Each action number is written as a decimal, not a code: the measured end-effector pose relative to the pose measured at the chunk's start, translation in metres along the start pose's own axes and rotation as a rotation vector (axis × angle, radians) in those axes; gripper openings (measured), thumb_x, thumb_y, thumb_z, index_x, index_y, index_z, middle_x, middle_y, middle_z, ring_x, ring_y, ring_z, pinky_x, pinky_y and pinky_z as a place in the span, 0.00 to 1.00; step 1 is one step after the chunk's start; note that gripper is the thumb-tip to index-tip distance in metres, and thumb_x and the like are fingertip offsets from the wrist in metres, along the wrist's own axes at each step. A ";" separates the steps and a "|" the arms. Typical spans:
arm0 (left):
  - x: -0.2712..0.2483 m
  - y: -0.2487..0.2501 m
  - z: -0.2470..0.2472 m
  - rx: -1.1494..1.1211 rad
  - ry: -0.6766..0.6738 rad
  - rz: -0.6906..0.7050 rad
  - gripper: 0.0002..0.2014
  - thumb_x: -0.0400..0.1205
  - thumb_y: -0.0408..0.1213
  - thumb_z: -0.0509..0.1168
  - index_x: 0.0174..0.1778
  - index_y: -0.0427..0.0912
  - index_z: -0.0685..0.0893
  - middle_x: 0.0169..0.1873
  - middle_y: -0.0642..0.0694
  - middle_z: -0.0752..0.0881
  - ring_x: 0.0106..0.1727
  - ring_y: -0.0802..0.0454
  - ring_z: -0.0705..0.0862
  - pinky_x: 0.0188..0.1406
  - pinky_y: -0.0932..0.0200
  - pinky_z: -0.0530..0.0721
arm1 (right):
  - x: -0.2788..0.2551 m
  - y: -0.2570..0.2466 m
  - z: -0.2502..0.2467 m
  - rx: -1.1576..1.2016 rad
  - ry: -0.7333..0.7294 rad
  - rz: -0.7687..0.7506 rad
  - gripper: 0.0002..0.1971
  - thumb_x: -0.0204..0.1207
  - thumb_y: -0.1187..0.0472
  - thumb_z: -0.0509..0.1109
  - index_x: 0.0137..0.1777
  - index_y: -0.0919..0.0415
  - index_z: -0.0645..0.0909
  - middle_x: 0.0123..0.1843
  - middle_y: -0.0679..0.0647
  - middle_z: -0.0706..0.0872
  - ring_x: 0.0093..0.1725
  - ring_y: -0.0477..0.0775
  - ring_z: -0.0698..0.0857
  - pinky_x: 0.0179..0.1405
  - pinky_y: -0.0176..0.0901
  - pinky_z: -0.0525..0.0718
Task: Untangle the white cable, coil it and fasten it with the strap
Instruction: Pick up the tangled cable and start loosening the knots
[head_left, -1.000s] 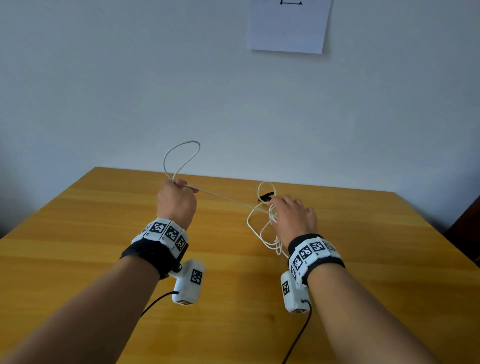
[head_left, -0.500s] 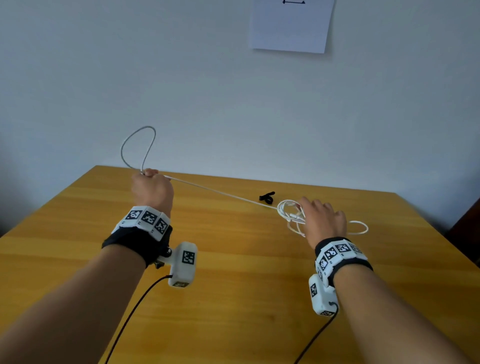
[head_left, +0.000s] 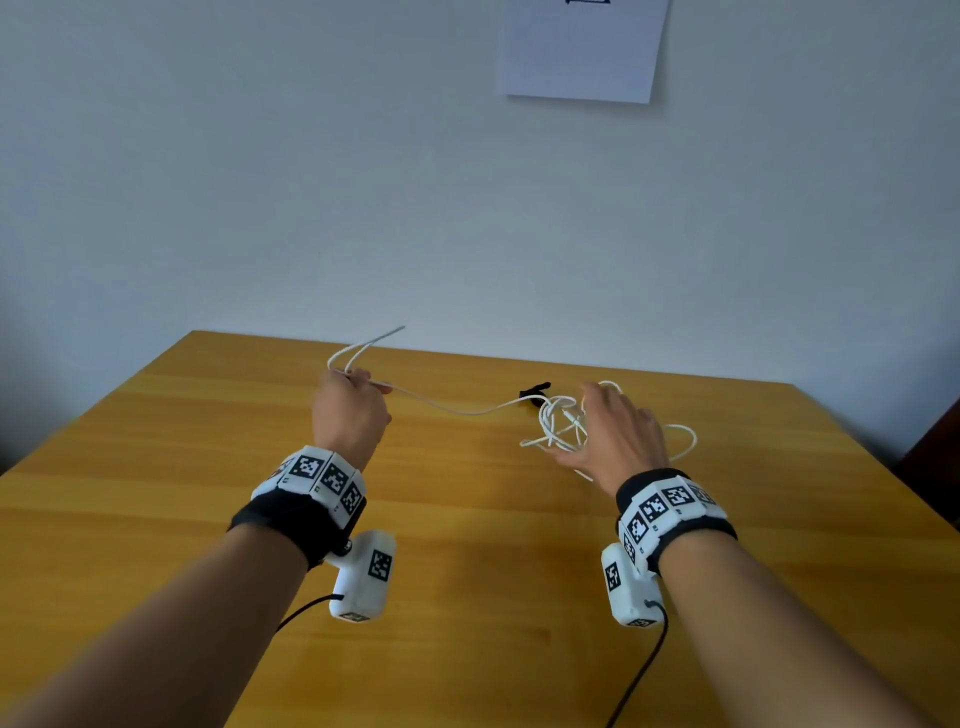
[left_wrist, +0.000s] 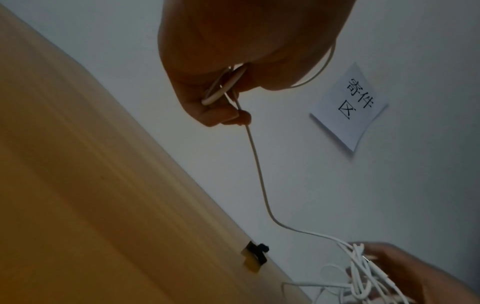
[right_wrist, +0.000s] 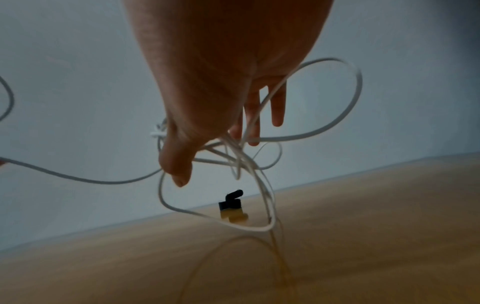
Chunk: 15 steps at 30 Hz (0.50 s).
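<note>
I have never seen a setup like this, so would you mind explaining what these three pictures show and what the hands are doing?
No robot here: a person works with bare hands and wears three cameras. The wide picture comes from a head camera looking down at a wooden table. The two dim pictures come from cameras strapped under each wrist, looking along the fingers.

The left hand pinches a white cable near one end, with a short loop sticking up beyond the fingers. The cable sags across to the right hand, whose spread, fairly straight fingers carry the tangled loops above the table. A small black strap lies on the table behind the tangle, untouched. A paper sheet hangs on the wall.
</note>
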<state>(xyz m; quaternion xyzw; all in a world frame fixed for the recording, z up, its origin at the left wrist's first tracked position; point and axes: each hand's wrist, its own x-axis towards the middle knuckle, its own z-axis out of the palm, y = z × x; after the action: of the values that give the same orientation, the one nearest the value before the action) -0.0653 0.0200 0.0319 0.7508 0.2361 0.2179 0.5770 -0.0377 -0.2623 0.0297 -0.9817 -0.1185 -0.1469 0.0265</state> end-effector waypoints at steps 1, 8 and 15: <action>-0.002 -0.001 0.002 0.016 -0.012 0.005 0.11 0.92 0.36 0.52 0.60 0.39 0.79 0.44 0.50 0.90 0.32 0.50 0.86 0.27 0.55 0.82 | 0.000 -0.002 -0.001 0.014 -0.001 -0.015 0.45 0.68 0.34 0.81 0.78 0.59 0.71 0.69 0.56 0.84 0.65 0.58 0.85 0.63 0.55 0.84; -0.020 -0.007 0.016 0.083 -0.201 -0.029 0.10 0.91 0.40 0.54 0.60 0.41 0.78 0.49 0.50 0.90 0.33 0.50 0.89 0.23 0.57 0.80 | -0.001 -0.025 -0.002 0.186 -0.051 -0.140 0.36 0.74 0.37 0.78 0.77 0.53 0.77 0.72 0.52 0.80 0.68 0.53 0.82 0.68 0.51 0.82; -0.027 -0.010 0.017 0.065 -0.294 -0.082 0.11 0.90 0.41 0.55 0.63 0.40 0.77 0.50 0.46 0.89 0.38 0.46 0.91 0.26 0.54 0.84 | -0.002 -0.033 0.008 0.469 -0.180 0.010 0.41 0.68 0.49 0.87 0.79 0.55 0.73 0.77 0.50 0.75 0.71 0.53 0.82 0.71 0.48 0.81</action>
<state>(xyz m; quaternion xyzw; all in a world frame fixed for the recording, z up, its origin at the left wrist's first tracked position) -0.0775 -0.0065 0.0166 0.7827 0.1864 0.0741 0.5892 -0.0454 -0.2302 0.0217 -0.9584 -0.1464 -0.0271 0.2437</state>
